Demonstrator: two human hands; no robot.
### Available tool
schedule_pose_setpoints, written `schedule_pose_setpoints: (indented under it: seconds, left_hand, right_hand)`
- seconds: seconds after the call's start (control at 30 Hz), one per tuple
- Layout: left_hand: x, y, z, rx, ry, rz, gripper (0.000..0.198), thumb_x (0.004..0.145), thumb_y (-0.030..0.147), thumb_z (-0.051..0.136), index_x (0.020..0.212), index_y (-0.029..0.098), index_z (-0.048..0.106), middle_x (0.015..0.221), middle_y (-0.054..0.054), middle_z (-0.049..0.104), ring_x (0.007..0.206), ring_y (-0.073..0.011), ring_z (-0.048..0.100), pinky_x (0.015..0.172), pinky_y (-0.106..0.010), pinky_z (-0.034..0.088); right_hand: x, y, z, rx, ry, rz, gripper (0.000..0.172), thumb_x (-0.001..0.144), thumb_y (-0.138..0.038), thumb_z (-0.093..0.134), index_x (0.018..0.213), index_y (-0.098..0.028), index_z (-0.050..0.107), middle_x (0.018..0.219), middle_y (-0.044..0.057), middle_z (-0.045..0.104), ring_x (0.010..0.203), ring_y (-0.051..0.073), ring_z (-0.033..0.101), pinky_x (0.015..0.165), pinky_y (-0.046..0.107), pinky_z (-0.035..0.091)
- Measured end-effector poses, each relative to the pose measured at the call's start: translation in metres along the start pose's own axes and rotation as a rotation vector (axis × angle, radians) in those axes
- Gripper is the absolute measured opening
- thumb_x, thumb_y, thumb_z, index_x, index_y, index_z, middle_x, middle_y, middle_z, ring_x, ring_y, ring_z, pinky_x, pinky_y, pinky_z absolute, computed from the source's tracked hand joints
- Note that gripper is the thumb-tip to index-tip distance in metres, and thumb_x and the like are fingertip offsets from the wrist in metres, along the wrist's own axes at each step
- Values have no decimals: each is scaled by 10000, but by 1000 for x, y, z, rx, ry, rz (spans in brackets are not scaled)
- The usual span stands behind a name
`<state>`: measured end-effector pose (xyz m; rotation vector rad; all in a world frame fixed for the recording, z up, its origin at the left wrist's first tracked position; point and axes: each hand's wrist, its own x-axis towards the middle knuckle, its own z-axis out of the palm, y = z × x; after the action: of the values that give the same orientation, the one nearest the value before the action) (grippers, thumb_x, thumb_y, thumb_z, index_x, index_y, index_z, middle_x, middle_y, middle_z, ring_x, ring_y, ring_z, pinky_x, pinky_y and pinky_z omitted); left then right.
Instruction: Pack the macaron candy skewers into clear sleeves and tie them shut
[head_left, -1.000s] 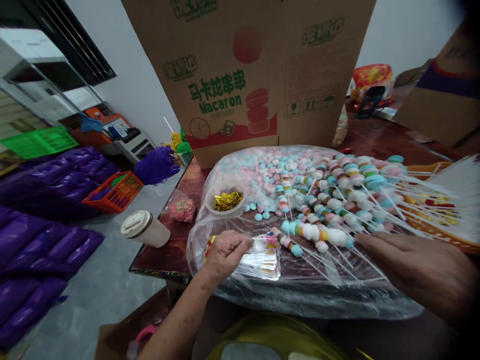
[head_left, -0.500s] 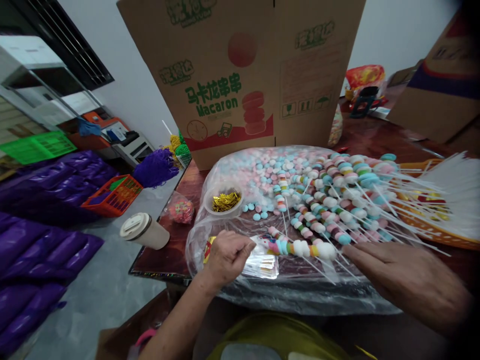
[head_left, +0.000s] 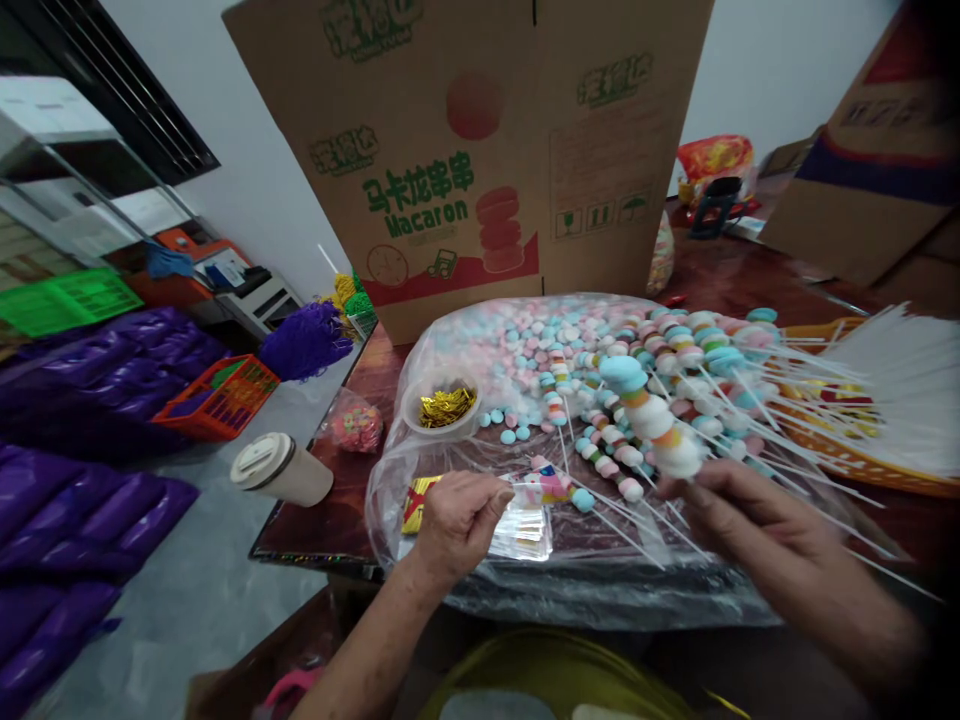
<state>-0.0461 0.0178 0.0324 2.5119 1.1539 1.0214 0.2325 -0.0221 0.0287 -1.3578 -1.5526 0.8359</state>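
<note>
My right hand (head_left: 772, 540) grips a candy skewer (head_left: 654, 420) near the lower end of its sweets. The skewer tilts up to the left, with blue, white and orange pieces and a blue one at its tip. Its thin white stick shows beyond my palm. My left hand (head_left: 461, 515) is closed in a pinch at the end of a clear printed bag (head_left: 551, 485) with a pink figure. Beside it lies a stack of silvery wrappers (head_left: 523, 532). More candy skewers (head_left: 694, 345) are piled behind my right hand.
Loose pastel candies (head_left: 517, 350) lie on the plastic sheet. A bowl (head_left: 409, 405) holds gold twist ties. A cup (head_left: 289, 470) stands near the left table edge. An orange basket (head_left: 885, 465) with white sticks is at right. A tall carton (head_left: 450, 280) blocks the back.
My right hand has lifted the candy skewer from nearly flat to a tilt, with its tip raised. My left hand stays in almost the same place, still pinching.
</note>
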Motion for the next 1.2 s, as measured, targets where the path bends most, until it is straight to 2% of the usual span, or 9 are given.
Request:
schedule_pose_setpoints:
  seconds: [0.07,0.23,0.3,0.4,0.5,0.63,0.73,0.97,1.2]
  left_hand:
    - [0,4,7,11,-2,43,168,851,185,457,778,146,603,687,-50,651,646,-134,585,614,-245,418]
    - [-8,4,22,131,-67,112,201,840,195,454,712,147,602,617,-53,609,605,-140,567,595,-244,427]
    - [-13,0,24,123,-84,70,217,844,197,444,706,148,603,604,-50,598,597,-135,562,591,-236,427]
    - [-21,-8,21,0,-63,-41,220,856,201,434,735,143,607,606,-44,602,598,-125,566,590,-220,433]
    - [-25,-15,13,-171,4,-175,215,859,209,444,744,128,607,630,-44,618,601,-118,579,589,-209,443]
    - [-22,-18,3,-338,30,-278,245,858,243,451,720,119,610,645,-46,631,600,-113,586,579,-197,447]
    - [-19,-19,-2,-413,16,-312,266,857,273,450,726,113,618,654,-49,637,608,-119,587,583,-201,450]
    - [-17,-20,-4,-401,-42,-449,340,848,330,449,646,109,609,566,-25,569,545,-105,517,537,-198,403]
    - [-14,-18,-6,-444,-33,-497,345,842,360,451,679,108,621,593,-28,584,574,-108,523,554,-195,408]
  right_hand:
    - [-2,-9,28,241,-144,89,243,860,-427,425,811,-201,498,567,-48,377,466,83,333,415,194,291]
    - [4,-17,86,505,-306,137,253,850,-437,456,812,-191,498,555,-67,336,455,66,278,413,188,231]
    - [9,-17,90,636,-253,169,244,851,-431,460,794,-195,484,501,-84,318,421,62,259,404,188,214]
    - [19,-15,76,713,-94,120,216,862,-398,452,769,-202,457,545,-60,437,416,65,329,419,200,268]
    - [24,-8,48,371,-55,-12,157,868,-340,448,812,-202,497,575,-39,481,437,79,399,419,204,309]
    - [24,12,18,-280,-41,-395,86,842,-214,470,879,-198,546,734,13,599,634,124,574,566,210,442]
    - [20,27,9,-546,-69,-602,143,847,-140,417,907,-192,536,791,37,641,691,133,623,598,198,474]
    - [17,28,-4,-888,-8,-780,218,821,-78,386,943,-153,551,857,109,669,697,178,656,565,234,504]
    - [18,21,-3,-924,-5,-828,300,774,-8,332,894,-152,566,806,92,675,637,166,643,504,228,484]
